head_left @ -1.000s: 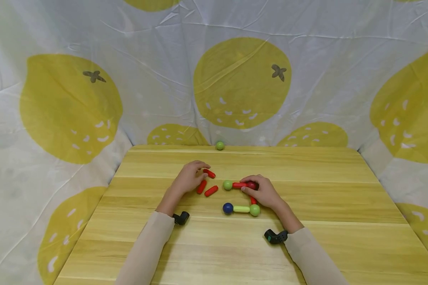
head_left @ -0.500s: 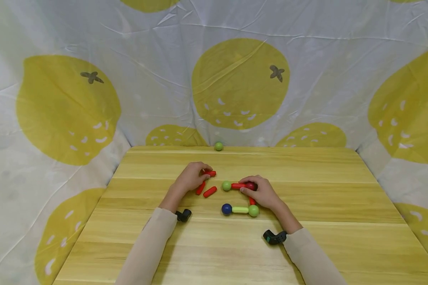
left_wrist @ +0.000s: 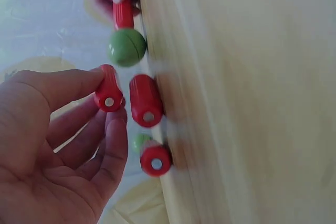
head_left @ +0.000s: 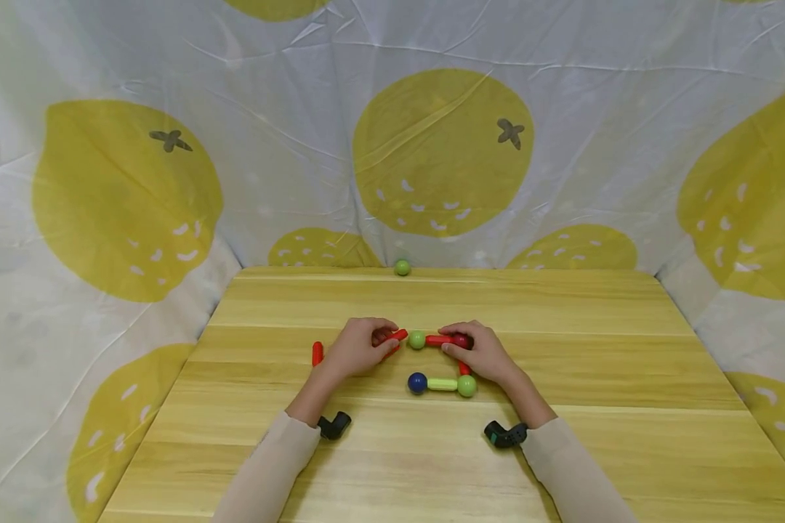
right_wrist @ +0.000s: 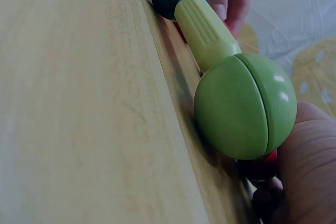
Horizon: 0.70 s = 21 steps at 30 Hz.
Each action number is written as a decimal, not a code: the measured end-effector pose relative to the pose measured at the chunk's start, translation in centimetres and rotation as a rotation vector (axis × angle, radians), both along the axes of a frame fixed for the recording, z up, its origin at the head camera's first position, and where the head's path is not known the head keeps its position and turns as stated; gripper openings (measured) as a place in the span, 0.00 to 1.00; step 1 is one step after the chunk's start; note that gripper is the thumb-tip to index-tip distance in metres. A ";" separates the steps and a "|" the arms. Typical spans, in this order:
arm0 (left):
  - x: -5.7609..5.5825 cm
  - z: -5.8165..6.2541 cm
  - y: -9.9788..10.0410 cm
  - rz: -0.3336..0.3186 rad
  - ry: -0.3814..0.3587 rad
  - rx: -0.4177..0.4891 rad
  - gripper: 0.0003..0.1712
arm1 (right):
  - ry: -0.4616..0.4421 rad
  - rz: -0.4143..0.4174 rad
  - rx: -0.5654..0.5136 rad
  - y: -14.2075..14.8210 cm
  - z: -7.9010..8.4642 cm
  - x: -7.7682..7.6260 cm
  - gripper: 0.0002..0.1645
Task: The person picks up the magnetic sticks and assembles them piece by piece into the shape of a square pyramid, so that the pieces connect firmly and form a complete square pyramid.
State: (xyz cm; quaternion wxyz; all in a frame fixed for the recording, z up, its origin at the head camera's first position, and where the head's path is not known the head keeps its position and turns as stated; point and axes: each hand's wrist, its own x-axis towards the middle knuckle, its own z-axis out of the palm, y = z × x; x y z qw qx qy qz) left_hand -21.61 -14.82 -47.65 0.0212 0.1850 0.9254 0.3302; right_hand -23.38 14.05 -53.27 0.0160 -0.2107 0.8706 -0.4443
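My left hand (head_left: 358, 349) pinches a red magnetic rod (left_wrist: 108, 88) between thumb and fingers, its far end close to a green ball (head_left: 416, 339). That ball joins another red magnetic rod (head_left: 437, 340), which my right hand (head_left: 487, 354) grips beside a dark red ball (head_left: 461, 340). From there a red rod (head_left: 464, 368), partly covered by the right hand, runs to a second green ball (head_left: 467, 386). A yellow-green rod (head_left: 442, 384) links it to a blue ball (head_left: 417, 383). Two loose red rods, one nearer (left_wrist: 146, 100) and one farther (left_wrist: 156, 160), lie by the left hand.
A lone green ball (head_left: 402, 268) sits at the back edge of the wooden table (head_left: 562, 305). A loose red rod (head_left: 317, 353) shows left of the left wrist. The lemon-print cloth (head_left: 288, 145) hangs behind and at both sides.
My left hand has picked up a red rod and brought it right and nearer, beside the green ball. One loose red rod now shows farther left. The right hand stays in place.
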 end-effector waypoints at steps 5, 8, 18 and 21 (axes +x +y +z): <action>1.1 -0.2 0.6 0.006 -0.051 0.046 0.13 | -0.013 0.008 0.011 0.0 0.0 0.1 0.18; 1.8 0.0 1.0 0.030 -0.095 0.066 0.12 | -0.018 0.011 0.014 0.0 0.0 0.1 0.18; 2.5 -0.5 2.6 0.027 -0.121 0.079 0.12 | -0.010 0.000 0.005 0.0 -0.2 -0.2 0.16; 2.7 -0.7 3.0 0.046 -0.117 0.083 0.12 | -0.015 -0.003 0.009 0.0 -0.3 -0.2 0.16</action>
